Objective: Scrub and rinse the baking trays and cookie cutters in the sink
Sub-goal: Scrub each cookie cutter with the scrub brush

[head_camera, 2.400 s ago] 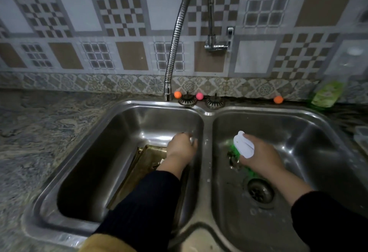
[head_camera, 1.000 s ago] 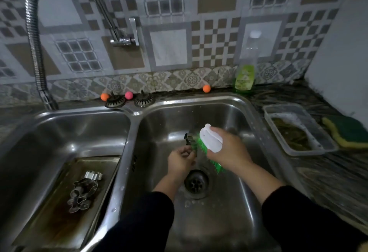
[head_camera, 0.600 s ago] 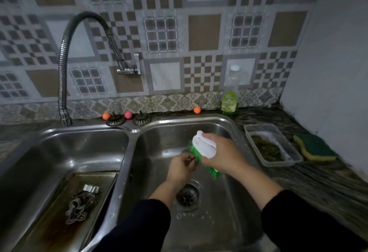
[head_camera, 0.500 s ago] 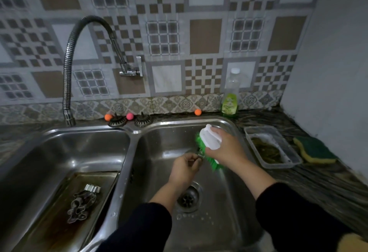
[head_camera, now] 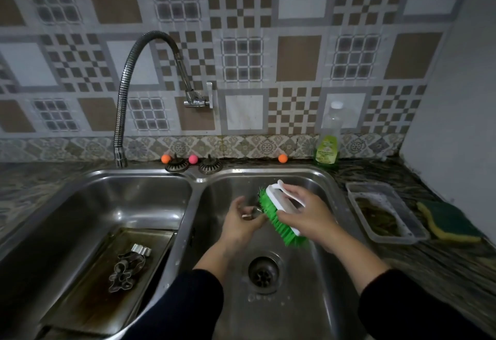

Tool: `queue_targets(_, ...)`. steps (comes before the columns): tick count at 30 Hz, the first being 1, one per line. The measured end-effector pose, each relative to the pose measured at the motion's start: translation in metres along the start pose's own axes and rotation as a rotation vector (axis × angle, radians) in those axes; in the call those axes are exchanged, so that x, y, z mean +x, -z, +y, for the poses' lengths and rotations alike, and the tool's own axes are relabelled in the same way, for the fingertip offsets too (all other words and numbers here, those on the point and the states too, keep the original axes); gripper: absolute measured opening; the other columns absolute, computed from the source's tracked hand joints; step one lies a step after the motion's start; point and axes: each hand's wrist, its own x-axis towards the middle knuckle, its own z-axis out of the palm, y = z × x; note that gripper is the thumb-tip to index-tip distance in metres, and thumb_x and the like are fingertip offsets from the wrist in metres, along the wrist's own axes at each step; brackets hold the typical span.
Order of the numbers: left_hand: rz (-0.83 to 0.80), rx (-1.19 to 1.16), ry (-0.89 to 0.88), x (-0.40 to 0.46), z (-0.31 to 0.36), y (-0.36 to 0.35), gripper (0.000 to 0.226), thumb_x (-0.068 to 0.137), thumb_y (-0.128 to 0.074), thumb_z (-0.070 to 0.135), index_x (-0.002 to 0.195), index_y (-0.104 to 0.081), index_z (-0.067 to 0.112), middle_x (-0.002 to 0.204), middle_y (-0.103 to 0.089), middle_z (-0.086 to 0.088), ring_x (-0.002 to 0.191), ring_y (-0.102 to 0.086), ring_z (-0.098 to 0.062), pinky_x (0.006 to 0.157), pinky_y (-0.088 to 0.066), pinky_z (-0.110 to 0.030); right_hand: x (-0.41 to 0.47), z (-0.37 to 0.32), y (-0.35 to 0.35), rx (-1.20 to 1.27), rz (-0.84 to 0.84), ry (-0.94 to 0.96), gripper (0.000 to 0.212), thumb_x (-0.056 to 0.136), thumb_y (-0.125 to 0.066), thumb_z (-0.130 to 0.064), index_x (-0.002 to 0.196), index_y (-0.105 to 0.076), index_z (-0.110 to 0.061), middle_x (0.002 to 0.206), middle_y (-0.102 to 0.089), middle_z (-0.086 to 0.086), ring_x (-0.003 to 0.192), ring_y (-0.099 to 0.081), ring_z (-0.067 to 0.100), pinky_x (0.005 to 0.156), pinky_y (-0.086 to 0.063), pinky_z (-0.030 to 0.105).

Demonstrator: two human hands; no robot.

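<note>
Both hands work over the right basin: left hand (head_camera: 240, 223) fingers pinch a small cookie cutter (head_camera: 252, 212), right hand (head_camera: 308, 215) fingers clamp the scrub brush (head_camera: 279, 215) against it; rinsing likely follows.

A dark, stained baking tray (head_camera: 88, 294) lies flat in the left basin of the sink (head_camera: 198, 178), at eight o'clock. Two metal cookie cutters (head_camera: 127, 266) rest on it. A third small cutter (head_camera: 251, 212), partly hidden, sits over the right basin, touching green brush (head_camera: 279, 216) bristles.
</note>
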Motion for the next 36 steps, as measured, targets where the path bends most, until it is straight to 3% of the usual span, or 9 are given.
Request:
queue_targets(3,-0.093,0.087,-0.059,-0.006,0.005,-0.002,0.034,0.079,-0.077,0.011,0.111,-0.064,0.009,0.076,-0.063,0.001,0.058,-0.056,0.002,0.055,-0.044,-0.012,0.003,-0.005,-0.003,-0.118,0.070,0.058,0.068,0.074,-0.074,-0.018,0.136,-0.048,-0.029,0.131,-0.056,-0.006,0.110,-0.055,0.010,0.082,-0.039,0.019)
queue_targets(6,-0.052,0.118,-0.110,-0.009,0.008,-0.005,0.021,0.078,-0.078,0.009,0.097,-0.070,0.007,0.060,-0.056,0.006,0.047,-0.047,0.005,0.051,-0.038,-0.009,0.009,-0.008,-0.008,-0.177,0.129,0.073,0.072,0.074,-0.074,-0.021,0.140,-0.045,-0.028,0.135,-0.054,-0.001,0.118,-0.052,0.016,0.090,-0.042,0.024)
queue_targets(12,0.044,0.323,-0.204,-0.003,0.013,0.011,0.026,0.075,-0.077,0.006,0.097,-0.070,0.016,0.073,-0.062,0.005,0.055,-0.049,0.004,0.053,-0.042,-0.007,0.000,0.001,-0.016,-0.310,0.043,0.090,0.072,0.071,-0.075,-0.025,0.136,-0.047,-0.031,0.134,-0.055,-0.003,0.116,-0.054,0.016,0.082,-0.039,0.020)
queue_targets(15,0.034,0.409,-0.279,-0.004,0.011,0.010,0.027,0.070,-0.081,0.017,0.096,-0.072,0.019,0.075,-0.066,0.010,0.065,-0.056,0.003,0.066,-0.049,-0.016,0.007,-0.009,-0.016,-0.291,0.148,0.086,0.073,0.072,-0.075,-0.019,0.139,-0.046,-0.026,0.136,-0.054,0.000,0.120,-0.052,0.019,0.087,-0.037,0.020)
queue_targets(18,0.107,0.480,-0.277,-0.002,0.014,0.018,0.034,0.069,-0.078,0.016,0.101,-0.072,0.025,0.086,-0.071,0.009,0.079,-0.065,-0.005,0.076,-0.052,-0.022,0.005,-0.019,-0.023,-0.386,0.045,0.155,0.072,0.069,-0.075,-0.017,0.137,-0.049,-0.024,0.135,-0.056,-0.002,0.121,-0.053,0.017,0.091,-0.035,0.015)
queue_targets(20,0.098,0.539,-0.281,-0.002,0.014,0.025,0.038,0.071,-0.077,0.017,0.108,-0.070,0.025,0.091,-0.072,0.008,0.083,-0.065,-0.007,0.077,-0.051,-0.021,0.001,-0.021,-0.030,-0.427,-0.014,0.205,0.072,0.068,-0.075,-0.016,0.135,-0.051,-0.023,0.135,-0.057,-0.003,0.122,-0.054,0.017,0.099,-0.038,0.020)
queue_targets(24,0.054,0.584,-0.382,-0.010,0.018,0.026,0.038,0.073,-0.074,0.022,0.110,-0.068,0.028,0.096,-0.071,0.007,0.086,-0.065,-0.010,0.077,-0.051,-0.024,0.008,-0.033,-0.034,-0.476,0.125,0.183,0.071,0.071,-0.072,-0.017,0.137,-0.048,-0.020,0.136,-0.056,0.002,0.123,-0.053,0.023,0.102,-0.040,0.032)
queue_targets(30,0.065,0.424,-0.380,-0.006,0.012,0.065,0.048,0.074,-0.074,0.009,0.119,-0.065,0.022,0.102,-0.072,0.007,0.093,-0.067,-0.005,0.087,-0.054,-0.031,0.001,-0.053,-0.056,-0.438,-0.012,0.148,0.074,0.069,-0.076,-0.024,0.137,-0.048,-0.029,0.134,-0.056,-0.005,0.120,-0.054,0.016,0.087,-0.040,0.021)
queue_targets(36,0.031,0.298,-0.388,-0.003,0.009,0.098,0.048,0.075,-0.078,0.007,0.120,-0.060,0.009,0.094,-0.068,0.004,0.084,-0.064,-0.008,0.079,-0.050,-0.015,-0.016,-0.071,-0.091,-0.394,0.088,0.045,0.074,0.070,-0.075,-0.026,0.137,-0.046,-0.032,0.133,-0.056,-0.003,0.117,-0.055,0.019,0.090,-0.044,0.025)
